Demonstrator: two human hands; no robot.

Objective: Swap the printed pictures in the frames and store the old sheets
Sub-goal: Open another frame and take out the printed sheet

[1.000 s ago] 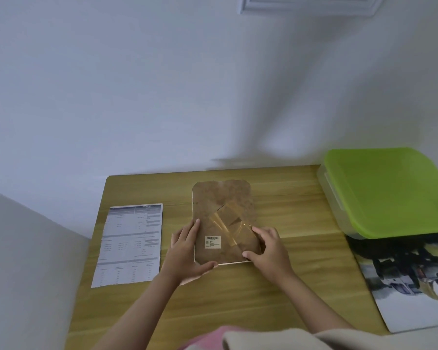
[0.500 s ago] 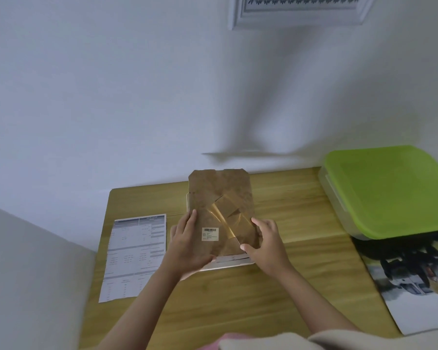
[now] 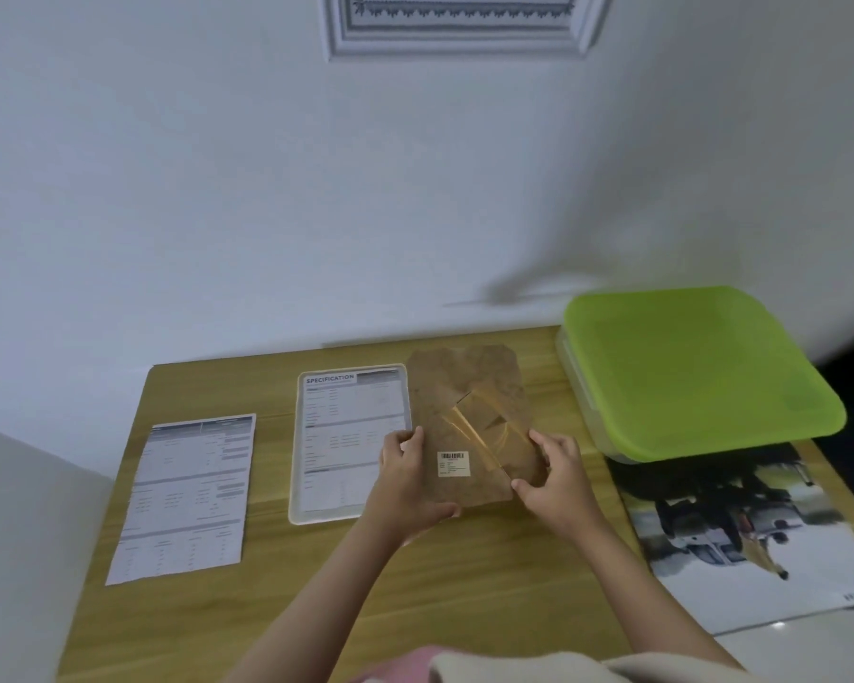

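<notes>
A brown backing board with a barcode sticker and a folding stand is held just above the wooden table. My left hand grips its lower left edge and my right hand grips its lower right edge. To its left a white picture frame lies face down with a printed "SPECIFICATION" sheet showing inside it. A second printed sheet lies flat further left. A large printed picture of vehicles lies at the right.
A clear box with a green lid stands at the back right, partly on the large picture. A white ornate frame hangs on the wall above. A pale surface adjoins the table's front right.
Both hands have lifted the backing board off the frame and shifted it to the right. The frame and the sheet inside it are now uncovered.
</notes>
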